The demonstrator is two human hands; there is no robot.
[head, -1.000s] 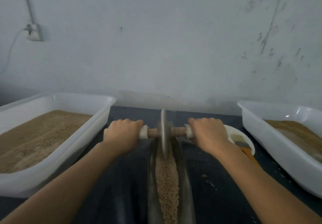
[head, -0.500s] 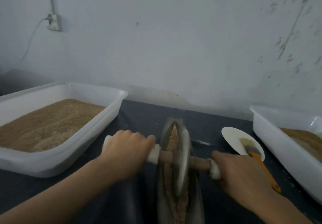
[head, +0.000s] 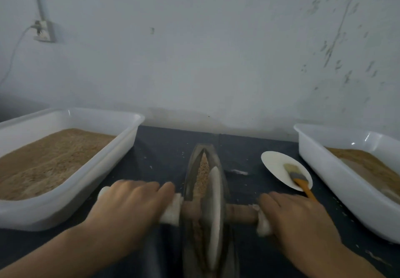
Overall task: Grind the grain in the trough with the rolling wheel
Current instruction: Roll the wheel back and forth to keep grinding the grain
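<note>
A narrow boat-shaped metal trough (head: pixel 191 169) lies lengthwise on the dark table, with brown grain (head: pixel 202 176) along its groove. The thin grey rolling wheel (head: pixel 213 219) stands on edge in the trough, near its middle. A wooden axle (head: pixel 240 214) with white-wrapped ends runs through the wheel. My left hand (head: pixel 129 206) lies over the left wrapped end, fingers curled round it. My right hand (head: pixel 296 219) grips the right wrapped end. The near part of the trough runs out of view at the bottom.
A white tub (head: pixel 93 176) of brown meal stands at the left, another white tub (head: pixel 337 178) with brown meal at the right. A white dish (head: pixel 275 165) holding an orange-handled brush (head: pixel 300 182) sits just beyond my right hand. The wall rises close behind.
Both hands have drawn the wheel back along the trough from its far end toward me, uncovering the grain at the far tip. My view has shifted a little.
</note>
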